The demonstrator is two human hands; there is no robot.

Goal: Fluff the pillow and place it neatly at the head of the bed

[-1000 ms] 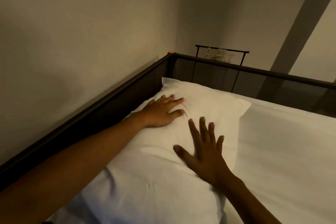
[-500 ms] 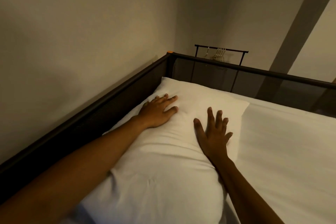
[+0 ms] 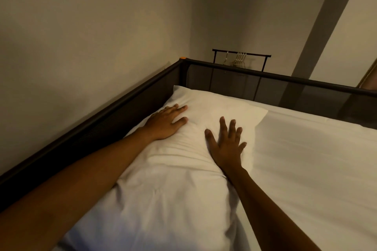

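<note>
A white pillow (image 3: pixel 179 185) lies lengthwise along the left side of the bed, its far corner near the corner of the dark frame. My left hand (image 3: pixel 166 121) rests flat on the pillow's far left part, fingers spread, close to the side rail. My right hand (image 3: pixel 225 143) presses flat on the pillow's right side near its edge, fingers apart. Neither hand grips the fabric. The pillow dents and creases between the two palms.
A white sheet (image 3: pixel 310 159) covers the mattress to the right of the pillow. A dark mesh bed rail (image 3: pixel 114 106) runs along the left and far sides against the wall. Behind the far rail stands a clothes rack (image 3: pixel 241 55) with hangers.
My right hand has slid forward and to the right across the pillow. My left hand has stayed almost in place. The pillow's far end lies flatter than a second ago.
</note>
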